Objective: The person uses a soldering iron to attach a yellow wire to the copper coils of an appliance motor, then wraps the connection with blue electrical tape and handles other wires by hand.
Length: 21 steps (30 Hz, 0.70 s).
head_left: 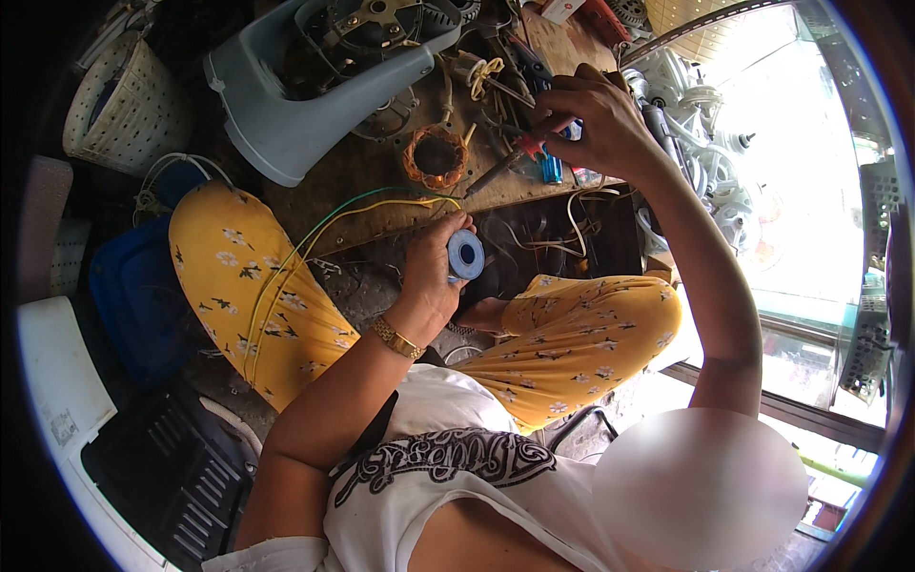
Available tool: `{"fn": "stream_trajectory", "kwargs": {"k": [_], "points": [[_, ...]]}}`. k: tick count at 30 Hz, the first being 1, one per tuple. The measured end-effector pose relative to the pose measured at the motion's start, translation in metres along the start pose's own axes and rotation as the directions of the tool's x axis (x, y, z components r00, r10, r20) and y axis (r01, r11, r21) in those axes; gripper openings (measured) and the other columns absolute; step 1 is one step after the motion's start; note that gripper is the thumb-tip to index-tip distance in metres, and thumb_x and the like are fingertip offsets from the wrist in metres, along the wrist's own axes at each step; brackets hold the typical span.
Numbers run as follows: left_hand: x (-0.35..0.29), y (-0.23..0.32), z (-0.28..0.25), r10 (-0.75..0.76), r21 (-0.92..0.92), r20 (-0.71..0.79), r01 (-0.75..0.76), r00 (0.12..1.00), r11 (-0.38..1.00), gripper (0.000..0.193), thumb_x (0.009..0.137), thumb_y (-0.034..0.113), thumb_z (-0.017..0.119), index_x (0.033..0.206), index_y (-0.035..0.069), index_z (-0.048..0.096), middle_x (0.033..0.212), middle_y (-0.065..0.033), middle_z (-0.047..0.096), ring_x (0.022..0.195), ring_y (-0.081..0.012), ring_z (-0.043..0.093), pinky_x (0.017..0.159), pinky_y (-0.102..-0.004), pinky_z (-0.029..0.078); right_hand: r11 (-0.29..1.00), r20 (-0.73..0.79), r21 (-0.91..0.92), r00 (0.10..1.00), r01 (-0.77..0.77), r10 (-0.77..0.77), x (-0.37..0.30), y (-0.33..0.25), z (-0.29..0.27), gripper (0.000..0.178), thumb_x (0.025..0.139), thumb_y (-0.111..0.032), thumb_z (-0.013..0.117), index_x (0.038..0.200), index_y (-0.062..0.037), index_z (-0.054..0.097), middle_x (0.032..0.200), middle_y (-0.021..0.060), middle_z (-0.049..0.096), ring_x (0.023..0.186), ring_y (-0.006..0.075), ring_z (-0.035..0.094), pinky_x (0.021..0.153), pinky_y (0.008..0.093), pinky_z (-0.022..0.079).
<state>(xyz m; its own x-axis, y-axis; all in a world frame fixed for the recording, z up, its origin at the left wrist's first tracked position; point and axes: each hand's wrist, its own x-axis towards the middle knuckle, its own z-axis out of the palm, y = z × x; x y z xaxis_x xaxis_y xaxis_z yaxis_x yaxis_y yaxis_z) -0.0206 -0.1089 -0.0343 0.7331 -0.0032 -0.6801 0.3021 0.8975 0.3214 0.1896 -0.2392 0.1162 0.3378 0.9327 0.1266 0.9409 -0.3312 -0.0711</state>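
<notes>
Nearest us are our white shirt point(381, 520) and yellow trousers point(600, 310), with a black slotted panel point(176, 467) and a blue bin point(133, 296) off to the left. Beyond our knees the wooden bench point(505, 194) is crowded: a grey housing point(276, 124) fills much of its left side, and a copper coil point(437, 179) lies near the front edge, close to where we have our hands. White parts point(710, 143) are heaped to the right, and a pale basket point(119, 110) stands at the upper left. Our left hand point(434, 267), a gold watch point(397, 338) at its wrist, has its fingers closed round a spool point(466, 271), with the fingertips partly hidden from us. Our right hand point(596, 124), raised farther out over the bench, has its fingers clamped on the handle of an iron point(496, 172). The spool is small and blue-grey, with a dark round hole turned up to us. A green wire point(381, 192) and a yellow wire point(410, 201) arc over our left thigh to just above the left hand. The iron, red at its collar, slants down toward their ends; whether its tip touches them we cannot tell
</notes>
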Motion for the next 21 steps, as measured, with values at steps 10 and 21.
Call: {"fn": "stream_trajectory", "kwargs": {"k": [10,21], "points": [[0.0021,0.0,0.0004,0.01,-0.013,0.001,-0.01,1.0,1.0,0.01,0.098,0.031,0.069,0.097,0.021,0.067,0.094,0.0064,0.069,0.085,-0.0095,0.066,0.076,-0.0337,0.05,0.999,0.036,-0.004,0.999,-0.039,0.039,0.0011,0.0,-0.0008,0.022,0.08,-0.033,0.081,0.088,-0.0138,0.075,0.084,0.0026,0.069,0.085,0.0271,0.065,0.08,0.0412,0.051],[0.001,-0.0001,-0.0007,0.018,0.03,0.023,-0.019,1.0,0.999,0.012,0.098,0.032,0.07,0.097,0.021,0.067,0.095,0.0068,0.069,0.086,-0.0085,0.065,0.077,-0.0331,0.049,0.999,0.027,-0.003,0.998,-0.052,0.052,0.0013,-0.0032,-0.0023,0.016,0.076,-0.029,0.081,0.084,-0.0162,0.074,0.083,0.0015,0.068,0.086,0.027,0.062,0.077,0.042,0.049]]}}
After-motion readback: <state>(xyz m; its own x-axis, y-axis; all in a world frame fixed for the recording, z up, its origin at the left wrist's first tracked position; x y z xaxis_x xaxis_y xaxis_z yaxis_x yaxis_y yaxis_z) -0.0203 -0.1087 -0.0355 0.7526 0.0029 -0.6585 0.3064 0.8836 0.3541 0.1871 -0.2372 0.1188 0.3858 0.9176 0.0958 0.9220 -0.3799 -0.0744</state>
